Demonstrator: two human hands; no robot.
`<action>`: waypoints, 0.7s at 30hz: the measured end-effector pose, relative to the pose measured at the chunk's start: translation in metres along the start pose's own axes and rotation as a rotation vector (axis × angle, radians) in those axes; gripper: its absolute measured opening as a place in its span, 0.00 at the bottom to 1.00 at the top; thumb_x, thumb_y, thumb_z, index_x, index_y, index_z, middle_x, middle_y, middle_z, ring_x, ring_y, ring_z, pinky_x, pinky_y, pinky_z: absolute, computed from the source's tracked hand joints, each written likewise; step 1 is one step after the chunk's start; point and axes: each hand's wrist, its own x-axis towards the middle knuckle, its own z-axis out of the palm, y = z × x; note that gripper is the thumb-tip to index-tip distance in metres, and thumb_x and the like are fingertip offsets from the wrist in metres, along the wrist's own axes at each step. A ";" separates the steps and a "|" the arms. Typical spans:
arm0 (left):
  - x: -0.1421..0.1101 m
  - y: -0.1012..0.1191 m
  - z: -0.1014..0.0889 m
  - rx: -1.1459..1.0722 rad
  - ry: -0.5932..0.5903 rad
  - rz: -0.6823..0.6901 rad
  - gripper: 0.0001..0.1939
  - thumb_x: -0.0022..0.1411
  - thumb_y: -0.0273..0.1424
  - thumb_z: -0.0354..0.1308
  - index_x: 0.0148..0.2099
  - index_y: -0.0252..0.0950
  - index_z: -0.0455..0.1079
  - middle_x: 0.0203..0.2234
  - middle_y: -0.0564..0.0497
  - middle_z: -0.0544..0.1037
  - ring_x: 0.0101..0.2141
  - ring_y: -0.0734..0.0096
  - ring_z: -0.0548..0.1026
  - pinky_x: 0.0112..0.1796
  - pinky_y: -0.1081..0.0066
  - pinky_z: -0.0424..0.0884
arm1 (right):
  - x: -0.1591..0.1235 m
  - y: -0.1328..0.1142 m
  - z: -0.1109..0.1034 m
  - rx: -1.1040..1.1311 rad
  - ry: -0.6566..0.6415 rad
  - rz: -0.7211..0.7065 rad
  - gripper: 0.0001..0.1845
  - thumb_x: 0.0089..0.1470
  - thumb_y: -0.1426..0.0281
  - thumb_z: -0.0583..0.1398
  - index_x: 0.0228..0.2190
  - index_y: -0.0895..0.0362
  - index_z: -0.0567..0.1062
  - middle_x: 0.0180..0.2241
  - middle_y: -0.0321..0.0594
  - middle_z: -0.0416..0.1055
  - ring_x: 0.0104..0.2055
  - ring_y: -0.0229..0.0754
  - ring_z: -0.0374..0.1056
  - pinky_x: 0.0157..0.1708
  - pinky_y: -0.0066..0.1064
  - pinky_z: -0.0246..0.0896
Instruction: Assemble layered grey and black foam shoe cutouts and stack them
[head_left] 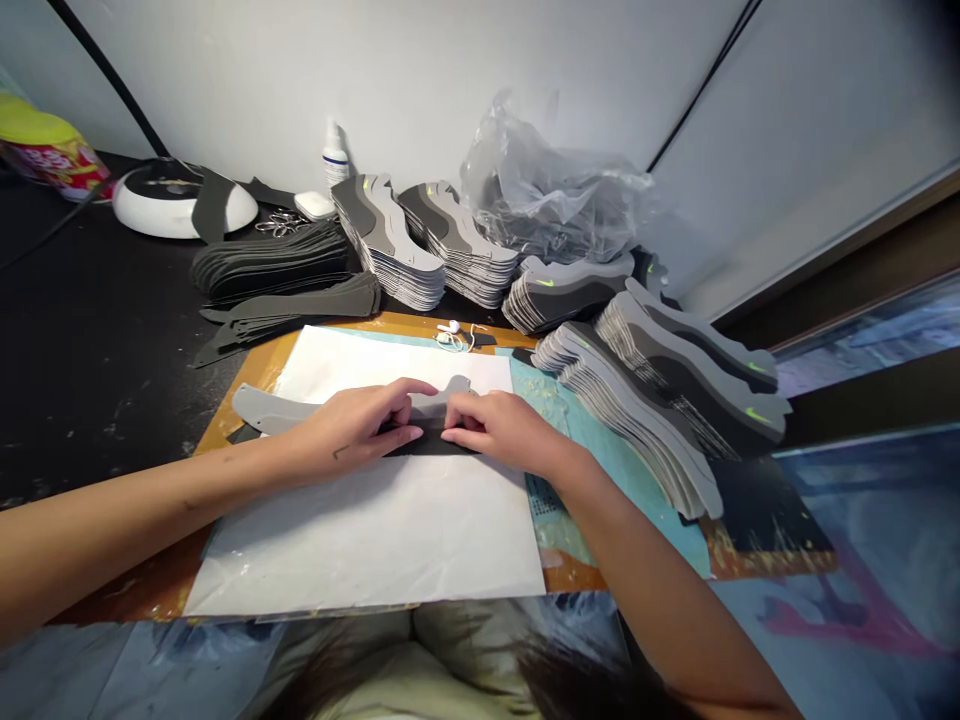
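Observation:
A grey shoe upper piece [271,408] lies across a white paper sheet [367,555], with a black strip [431,441] along its near side. My left hand [367,422] rests on the pieces, its thumb and curled fingers closed at their near edge. Close beside it, my right hand [491,425] pinches the edge of the same pieces with bent fingers. Both hands cover parts of the grey piece, so its full outline is hidden. Whether the strip is joined to the grey piece, I cannot tell.
Stacks of grey upper pieces [405,265] stand behind the sheet, with more stacks [637,415] at the right. Dark strips [277,262] are piled at the left. White earphones [454,335], a white bottle [334,158] and a clear plastic bag [555,190] are farther back.

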 end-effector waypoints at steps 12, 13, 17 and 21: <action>0.001 -0.001 -0.009 -0.158 -0.055 -0.030 0.21 0.69 0.39 0.52 0.61 0.39 0.59 0.26 0.57 0.67 0.24 0.75 0.62 0.26 0.76 0.56 | 0.003 -0.023 0.024 -0.467 0.004 -0.104 0.15 0.68 0.63 0.51 0.36 0.57 0.73 0.31 0.40 0.74 0.32 0.40 0.65 0.27 0.33 0.41; 0.001 -0.002 -0.013 -0.186 -0.084 -0.035 0.21 0.69 0.40 0.52 0.60 0.39 0.60 0.26 0.57 0.67 0.24 0.75 0.63 0.26 0.76 0.57 | 0.004 -0.023 0.024 -0.462 0.009 -0.091 0.17 0.68 0.61 0.50 0.35 0.57 0.74 0.31 0.39 0.74 0.33 0.40 0.66 0.27 0.33 0.41; 0.003 -0.005 -0.025 -0.257 -0.180 -0.041 0.20 0.68 0.42 0.53 0.57 0.38 0.65 0.26 0.55 0.68 0.26 0.74 0.65 0.26 0.77 0.59 | 0.006 -0.016 0.018 -0.430 0.009 -0.061 0.22 0.68 0.57 0.51 0.32 0.55 0.78 0.30 0.38 0.73 0.33 0.39 0.65 0.27 0.33 0.40; 0.002 -0.003 -0.025 -0.242 -0.125 -0.021 0.18 0.68 0.42 0.53 0.54 0.38 0.68 0.26 0.55 0.69 0.25 0.75 0.65 0.26 0.77 0.59 | 0.007 -0.003 0.010 -0.400 0.023 -0.054 0.23 0.66 0.55 0.52 0.31 0.56 0.79 0.29 0.38 0.72 0.32 0.38 0.63 0.29 0.32 0.41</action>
